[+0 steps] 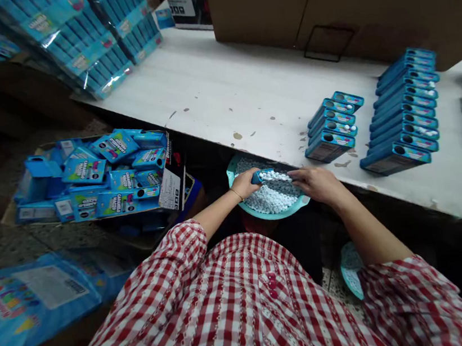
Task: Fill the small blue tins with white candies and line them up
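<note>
My left hand [246,184] is closed around a small blue candy box [256,177], tilted with its end toward the right. Beneath both hands is a turquoise bowl [277,214] full of small white candies [272,199]. My right hand [317,184] is closed at the bowl's right side, fingertips pinching a narrow scoop-like piece heaped with white candies [276,175]. That heap reaches to the box's end; the piece itself is mostly hidden under it.
On the white table [221,95] stand a short row of blue boxes [329,129] and a longer row [404,113]. A carton of blue boxes [99,176] is at left, wrapped display packs [81,42] behind it. A second turquoise bowl [352,270] sits low at right.
</note>
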